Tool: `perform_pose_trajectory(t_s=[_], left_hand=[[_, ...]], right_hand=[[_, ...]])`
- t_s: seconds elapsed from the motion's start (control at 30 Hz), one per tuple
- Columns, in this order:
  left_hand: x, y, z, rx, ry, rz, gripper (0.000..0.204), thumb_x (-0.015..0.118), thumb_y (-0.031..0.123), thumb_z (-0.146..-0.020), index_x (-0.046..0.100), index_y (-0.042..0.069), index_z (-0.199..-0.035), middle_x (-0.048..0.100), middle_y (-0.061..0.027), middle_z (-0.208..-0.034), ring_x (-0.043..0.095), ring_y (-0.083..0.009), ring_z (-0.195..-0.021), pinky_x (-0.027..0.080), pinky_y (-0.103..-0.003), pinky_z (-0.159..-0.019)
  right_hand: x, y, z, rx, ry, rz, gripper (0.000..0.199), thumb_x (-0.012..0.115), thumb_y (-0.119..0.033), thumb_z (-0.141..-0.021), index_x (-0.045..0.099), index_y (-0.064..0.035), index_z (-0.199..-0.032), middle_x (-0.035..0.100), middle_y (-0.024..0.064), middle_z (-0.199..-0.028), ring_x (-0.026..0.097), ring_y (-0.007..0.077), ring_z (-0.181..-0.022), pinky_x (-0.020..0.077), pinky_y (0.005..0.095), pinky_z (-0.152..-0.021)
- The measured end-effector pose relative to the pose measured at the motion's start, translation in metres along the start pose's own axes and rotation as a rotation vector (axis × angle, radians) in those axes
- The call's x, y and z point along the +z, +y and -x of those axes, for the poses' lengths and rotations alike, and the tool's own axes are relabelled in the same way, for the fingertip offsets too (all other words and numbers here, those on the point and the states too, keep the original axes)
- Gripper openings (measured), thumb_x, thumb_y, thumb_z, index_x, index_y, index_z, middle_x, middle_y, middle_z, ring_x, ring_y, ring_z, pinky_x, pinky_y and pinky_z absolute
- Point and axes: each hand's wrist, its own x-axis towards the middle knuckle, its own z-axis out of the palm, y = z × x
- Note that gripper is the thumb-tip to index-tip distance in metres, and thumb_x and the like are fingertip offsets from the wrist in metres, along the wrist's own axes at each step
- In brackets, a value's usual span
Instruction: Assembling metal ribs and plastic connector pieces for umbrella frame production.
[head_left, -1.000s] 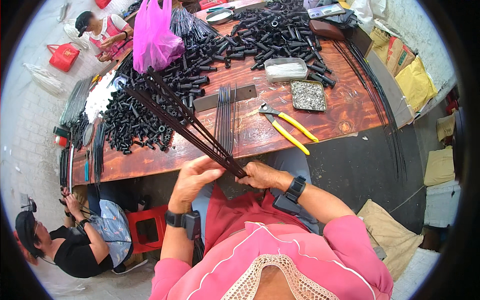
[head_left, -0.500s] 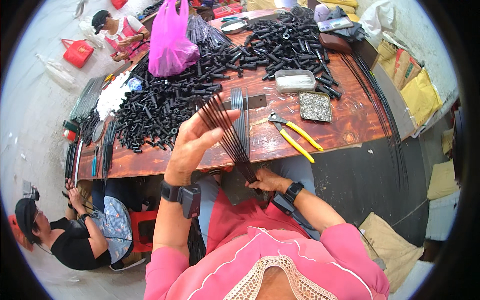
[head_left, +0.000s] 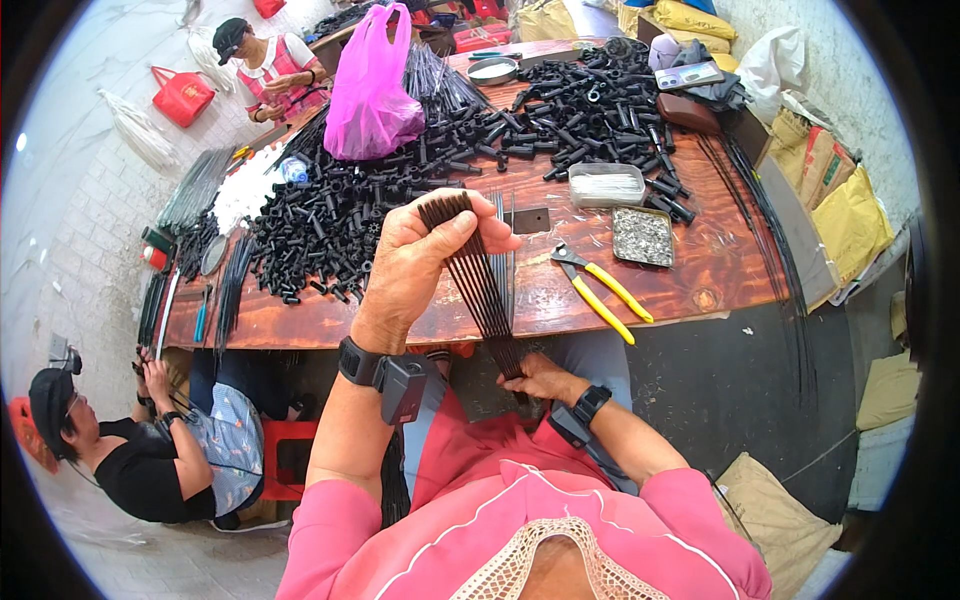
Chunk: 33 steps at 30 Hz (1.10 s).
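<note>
A fanned bundle of thin black rods (head_left: 480, 295) slants over the table's front edge. My left hand (head_left: 415, 250) grips its upper end, thumb pressed across the front and fingers behind. My right hand (head_left: 545, 378) closes round the lower end, above my lap, where the rods gather together. Behind the bundle, a row of grey rods (head_left: 512, 262) lies on the table, partly covered. Right of it are cutting pliers (head_left: 608, 298) with yellow handles, jaws pointing away from me.
Black tubular parts (head_left: 340, 220) are heaped across the wooden table (head_left: 690, 280), under a pink plastic bag (head_left: 370, 110). A clear box (head_left: 600, 202) and a metal tray (head_left: 643, 265) of silvery bits stand at right. Two people work at left, one seated nearby (head_left: 150, 450), one farther off (head_left: 280, 75).
My left hand has gone from open fingers beside the rods to gripping their upper end. The rods stand slightly steeper. The whole view has shifted a little.
</note>
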Motion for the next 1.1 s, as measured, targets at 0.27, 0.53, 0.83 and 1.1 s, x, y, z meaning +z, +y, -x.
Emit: perform_pose_trajectory(t_s=[0.27, 0.53, 0.83, 1.1], left_hand=[[0.01, 0.0, 0.0, -0.012, 0.055, -0.005, 0.023, 0.053, 0.012, -0.097, 0.059, -0.004, -0.113, 0.069, -0.0149, -0.096, 0.069, -0.0294, -0.093, 0.055, -0.041, -0.087], [0.01, 0.002, 0.003, 0.036, 0.04, -0.024, 0.022, 0.054, 0.013, -0.097, 0.059, -0.005, -0.11, 0.068, -0.0151, -0.09, 0.07, -0.0295, -0.087, 0.056, -0.043, -0.084], [0.015, 0.006, 0.013, 0.023, -0.025, -0.03, 0.022, 0.057, 0.014, -0.095, 0.06, -0.004, -0.106, 0.069, -0.0176, -0.09, 0.069, -0.0288, -0.088, 0.054, -0.039, -0.083], [0.012, 0.008, 0.016, 0.029, 0.037, -0.06, 0.024, 0.06, 0.017, -0.094, 0.059, -0.004, -0.106, 0.067, -0.018, -0.09, 0.069, -0.0306, -0.086, 0.057, -0.046, -0.083]], right_hand=[[-0.074, -0.117, 0.089, 0.102, -0.193, 0.541, 0.045, 0.069, -0.028, -0.081, 0.061, 0.0008, -0.115, 0.067, 0.0237, -0.093, 0.065, 0.0379, -0.093, 0.0515, 0.0439, -0.08], [-0.233, -0.187, 0.092, -0.117, 0.361, 0.604, 0.018, 0.065, -0.016, -0.078, 0.072, -0.0012, -0.084, 0.068, 0.0156, -0.071, 0.068, 0.0302, -0.069, 0.0528, 0.0373, -0.065], [-0.304, -0.145, -0.011, 0.098, 0.667, 1.113, 0.016, 0.068, -0.011, -0.068, 0.073, -0.0047, -0.082, 0.069, 0.0185, -0.08, 0.068, 0.036, -0.074, 0.0537, 0.0445, -0.07], [-0.286, -0.15, -0.014, 0.066, 0.631, 1.286, 0.015, 0.062, -0.003, -0.072, 0.071, -0.0005, -0.085, 0.069, 0.0211, -0.09, 0.069, 0.035, -0.087, 0.0556, 0.0432, -0.073]])
